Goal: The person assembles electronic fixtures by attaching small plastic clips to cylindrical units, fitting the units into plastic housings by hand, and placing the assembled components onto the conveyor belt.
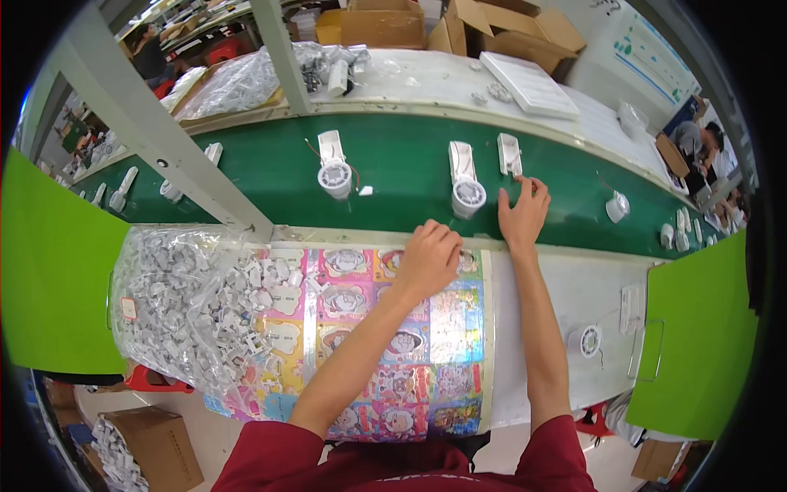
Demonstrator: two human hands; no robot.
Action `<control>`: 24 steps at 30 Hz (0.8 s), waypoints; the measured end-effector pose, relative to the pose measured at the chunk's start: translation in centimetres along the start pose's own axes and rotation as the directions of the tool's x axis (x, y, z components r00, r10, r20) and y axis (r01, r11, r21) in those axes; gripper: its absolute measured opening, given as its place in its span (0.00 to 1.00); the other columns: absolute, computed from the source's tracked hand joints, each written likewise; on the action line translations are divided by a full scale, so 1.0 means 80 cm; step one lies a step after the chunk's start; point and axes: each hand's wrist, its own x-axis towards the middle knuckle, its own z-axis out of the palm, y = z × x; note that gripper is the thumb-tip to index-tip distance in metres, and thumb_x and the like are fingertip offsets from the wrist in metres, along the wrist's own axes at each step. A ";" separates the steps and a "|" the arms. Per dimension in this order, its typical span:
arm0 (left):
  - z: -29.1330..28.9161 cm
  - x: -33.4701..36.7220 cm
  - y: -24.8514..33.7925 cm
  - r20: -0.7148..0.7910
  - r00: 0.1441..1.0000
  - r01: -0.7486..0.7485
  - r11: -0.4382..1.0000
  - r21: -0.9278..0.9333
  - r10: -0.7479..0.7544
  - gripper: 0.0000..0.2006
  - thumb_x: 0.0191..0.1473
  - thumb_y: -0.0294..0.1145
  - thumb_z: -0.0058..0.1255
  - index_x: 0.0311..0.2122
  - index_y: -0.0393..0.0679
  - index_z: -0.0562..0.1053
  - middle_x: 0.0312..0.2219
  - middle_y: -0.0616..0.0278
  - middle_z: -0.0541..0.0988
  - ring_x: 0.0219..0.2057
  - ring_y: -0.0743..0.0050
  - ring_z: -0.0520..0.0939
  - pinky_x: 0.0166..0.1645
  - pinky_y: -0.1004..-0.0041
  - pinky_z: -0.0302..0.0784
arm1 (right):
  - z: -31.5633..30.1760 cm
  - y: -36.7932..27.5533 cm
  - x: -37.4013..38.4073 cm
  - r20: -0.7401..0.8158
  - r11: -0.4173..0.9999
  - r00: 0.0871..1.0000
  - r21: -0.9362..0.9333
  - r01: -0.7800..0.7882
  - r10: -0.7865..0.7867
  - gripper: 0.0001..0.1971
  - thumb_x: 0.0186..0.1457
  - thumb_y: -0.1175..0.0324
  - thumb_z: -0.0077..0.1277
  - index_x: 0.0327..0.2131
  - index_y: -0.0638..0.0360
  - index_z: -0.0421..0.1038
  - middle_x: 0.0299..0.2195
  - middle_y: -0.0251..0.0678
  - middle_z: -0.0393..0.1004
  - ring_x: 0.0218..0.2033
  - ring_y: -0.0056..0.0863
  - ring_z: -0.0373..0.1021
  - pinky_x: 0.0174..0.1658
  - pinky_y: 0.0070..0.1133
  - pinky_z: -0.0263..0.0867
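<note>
Plastic bag (209, 234) of parts (168, 275), hand (525, 215) near casing (509, 152)

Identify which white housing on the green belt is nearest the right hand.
The narrow housing just beyond the right hand; others, such as the one just left with its round end piece, lie farther off.

1 head-worn fisheye view, facing forward and down, near

- conveyor belt (270, 190): smooth, satin
- white housing (509, 153) near belt's far edge: smooth plastic, low sheen
- printed sheet (455, 328) on worktop (607, 283): glossy, foil-like glare
- parts bag (172, 303), worktop's left end: crinkled clear plastic
- sleeves (270, 451): matt cloth
- carton (162, 449): matt cardboard
</note>
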 end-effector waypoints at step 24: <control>0.014 -0.011 0.039 0.160 0.977 -0.104 0.967 -0.232 0.143 0.33 0.40 0.28 0.61 0.57 0.45 0.72 0.61 0.51 0.69 0.66 0.45 0.64 0.69 0.51 0.60 | -0.181 0.000 -0.205 0.282 0.977 0.956 0.166 -0.134 0.083 0.11 0.55 0.72 0.60 0.40 0.67 0.74 0.44 0.50 0.74 0.46 0.45 0.70 0.53 0.35 0.65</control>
